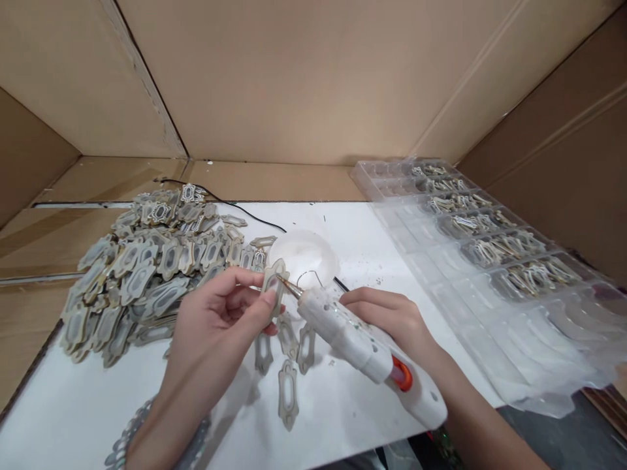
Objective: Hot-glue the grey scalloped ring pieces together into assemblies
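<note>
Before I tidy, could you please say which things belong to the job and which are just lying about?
Likely the job: glue gun (right hand); ornate frame (left hand); piled frames; compartment tray; white dish.
Likely lying about: white scrap; dark specks.

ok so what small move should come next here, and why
Probably slide the left thumb slightly lower on the frame-shaped piece: the metal nozzle of the glue gun points at the piece's upper part, close to that thumb, and may be hot, though the picture can't show that.
</note>
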The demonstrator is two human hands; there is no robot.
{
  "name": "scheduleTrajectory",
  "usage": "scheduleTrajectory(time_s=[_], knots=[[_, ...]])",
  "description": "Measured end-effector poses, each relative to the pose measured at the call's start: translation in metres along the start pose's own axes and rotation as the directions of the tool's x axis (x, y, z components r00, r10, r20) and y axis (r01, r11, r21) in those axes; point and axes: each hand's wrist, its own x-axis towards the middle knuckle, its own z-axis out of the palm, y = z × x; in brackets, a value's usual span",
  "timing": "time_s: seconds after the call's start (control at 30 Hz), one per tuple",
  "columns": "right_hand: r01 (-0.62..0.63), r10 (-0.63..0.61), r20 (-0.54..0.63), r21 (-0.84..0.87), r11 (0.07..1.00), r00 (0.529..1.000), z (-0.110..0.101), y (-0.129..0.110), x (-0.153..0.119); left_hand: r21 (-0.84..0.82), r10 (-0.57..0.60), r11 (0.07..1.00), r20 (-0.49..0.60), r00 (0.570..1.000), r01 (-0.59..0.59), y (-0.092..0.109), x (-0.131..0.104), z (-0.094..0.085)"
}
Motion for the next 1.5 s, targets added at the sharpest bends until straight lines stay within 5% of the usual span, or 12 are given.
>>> scheduleTrajectory(time_s=[1.1, 1.23, 1.4, 1.5], knots=[[-0.139, 0.136, 0.048, 0.065, 0.988, 0.989, 0.003, 0.001, -0.003, 0.117, 0.059, 0.992, -0.044, 0.997, -0.054, 0.006, 0.002, 0.004], [-0.196, 0.191, 0.076, 0.062, 0.979, 0.979, 0.001, -0.001, -0.003, 0.308, 0.208, 0.935, -0.072, 0.975, -0.177, -0.002, 0.000, 0.002], [-0.209, 0.213, 0.061, -0.063, 0.976, 0.975, -0.007, -0.004, 0.002, 0.582, 0.541, 0.691, -0.024, 0.841, -0.428, -0.009, 0.000, -0.001], [-0.221, 0.220, -0.027, -0.205, 0.953, 0.975, -0.015, -0.004, 0.004, 0.477, 0.467, 0.794, -0.083, 0.881, -0.376, -0.009, 0.004, -0.004]])
